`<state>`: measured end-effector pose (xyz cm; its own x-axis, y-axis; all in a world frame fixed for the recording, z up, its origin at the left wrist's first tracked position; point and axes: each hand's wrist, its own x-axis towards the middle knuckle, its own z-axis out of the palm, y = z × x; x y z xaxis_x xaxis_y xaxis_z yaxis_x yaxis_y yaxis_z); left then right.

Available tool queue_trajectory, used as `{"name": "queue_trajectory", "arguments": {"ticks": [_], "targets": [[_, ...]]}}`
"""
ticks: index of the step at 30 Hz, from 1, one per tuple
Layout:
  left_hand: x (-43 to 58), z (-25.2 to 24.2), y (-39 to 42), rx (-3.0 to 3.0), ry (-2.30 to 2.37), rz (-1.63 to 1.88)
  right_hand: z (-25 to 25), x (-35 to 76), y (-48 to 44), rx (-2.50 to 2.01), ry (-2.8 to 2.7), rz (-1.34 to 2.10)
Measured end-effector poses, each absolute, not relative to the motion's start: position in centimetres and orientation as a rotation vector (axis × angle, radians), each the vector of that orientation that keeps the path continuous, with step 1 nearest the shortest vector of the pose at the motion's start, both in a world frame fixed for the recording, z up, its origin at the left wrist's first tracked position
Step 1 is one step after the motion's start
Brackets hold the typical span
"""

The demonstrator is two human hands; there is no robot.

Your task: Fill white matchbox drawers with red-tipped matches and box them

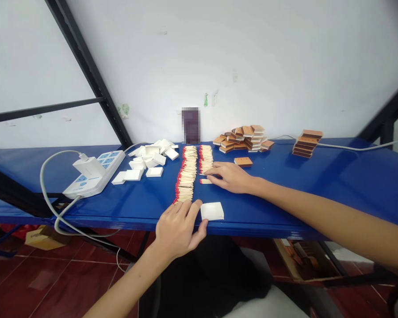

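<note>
My left hand point(179, 229) is at the shelf's front edge, with thumb and forefinger gripping the left end of a white matchbox tray point(212, 211). The tray lies open side up, its inside bare. Fingertips of my right hand point(231, 176) pinch at the near end of the shorter row of red-tipped matches point(205, 157). How many matches they hold is hidden. Just below those fingertips lie a few loose matches point(204, 181). A longer row of matches point(186, 172) runs beside it on the left, down to my left knuckles.
White trays point(152, 154) are heaped at left, near a power strip point(96, 174) with a plugged-in charger. Brown matchboxes point(243, 139) are piled at the back, one box point(243, 162) apart, and a leaning stack point(307, 143) at right. A blurred dark object point(191, 126) stands against the wall.
</note>
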<state>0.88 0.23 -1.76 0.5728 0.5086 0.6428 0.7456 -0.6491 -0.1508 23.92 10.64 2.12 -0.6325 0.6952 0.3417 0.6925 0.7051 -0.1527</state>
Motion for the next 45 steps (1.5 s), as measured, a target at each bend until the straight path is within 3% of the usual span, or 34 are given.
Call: {"name": "queue_trajectory", "arguments": {"ticks": [45], "targets": [[0.83,-1.82,0.17,-2.385,-1.013,-0.801,2.16,23.96,10.60,-1.161,-2.478,0.040]]}}
